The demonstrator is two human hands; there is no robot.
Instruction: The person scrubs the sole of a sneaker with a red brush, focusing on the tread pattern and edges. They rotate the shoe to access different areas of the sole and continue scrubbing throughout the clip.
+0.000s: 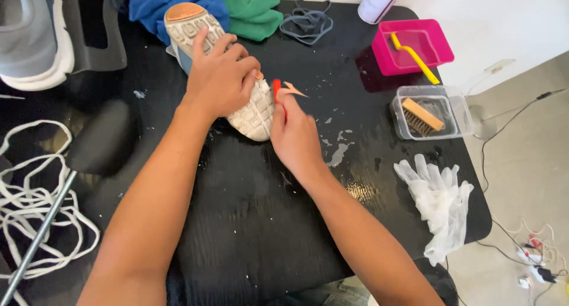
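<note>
2 bare hands work at a shoe (204,39) lying sole-up on the wet black worktop (249,223). The left hand (220,77) lies over the middle of the sole, fingers curled and pressing it down, so that only the heel end and the toe end show. The right hand (294,134) sits just beside the toe, fingers pinched together around a small red-handled tool (276,89) whose tip stands right at the sole's edge. Behind the shoe lie a blue cloth (157,6) and a green cloth (252,9), with grey laces (308,24) beside them. To the right stand a pink tub (438,42) holding a yellow brush (415,57), and a clear tub (459,113) holding a wooden brush (422,115). Pale disposable gloves (438,205) lie crumpled near the right edge. White laces (35,211) coil at the far left.
</note>
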